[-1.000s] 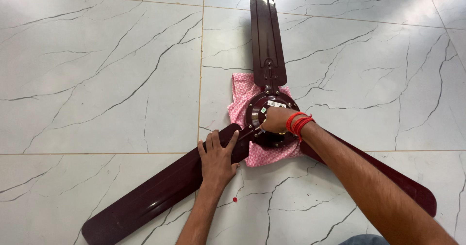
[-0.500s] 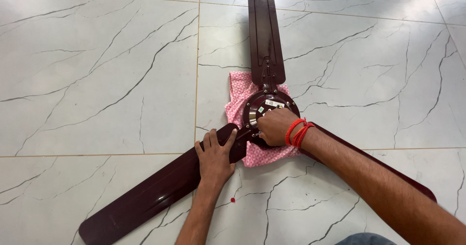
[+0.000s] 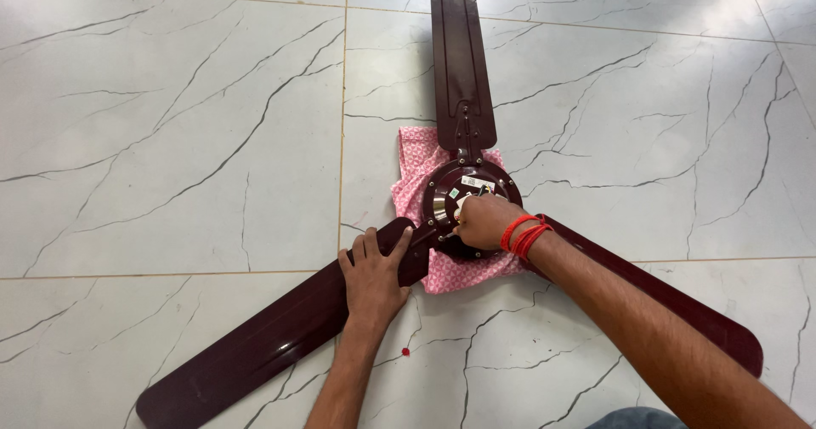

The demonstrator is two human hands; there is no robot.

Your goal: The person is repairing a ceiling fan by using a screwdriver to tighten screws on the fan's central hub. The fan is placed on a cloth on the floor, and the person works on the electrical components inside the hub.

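Note:
A dark maroon ceiling fan (image 3: 463, 72) with three blades lies flat on the white marble floor, its round motor hub (image 3: 455, 199) resting on a pink patterned cloth (image 3: 412, 182). My left hand (image 3: 374, 276) presses flat on the root of the lower-left blade (image 3: 255, 352), fingers spread. My right hand (image 3: 483, 221), with red bands at the wrist, rests on the hub with fingers closed around a thin metal tool (image 3: 481, 191) whose tip shows above the knuckles. The hub's lower right part is hidden under that hand.
White marble floor tiles (image 3: 170, 140) with grey veins and thin grout lines surround the fan. A tiny red speck (image 3: 405, 352) lies on the floor near my left forearm. A bit of blue fabric (image 3: 633, 418) shows at the bottom edge.
The view has drifted slightly. My right hand has shifted a little leftward over the hub. My left hand stays pressed on the blade.

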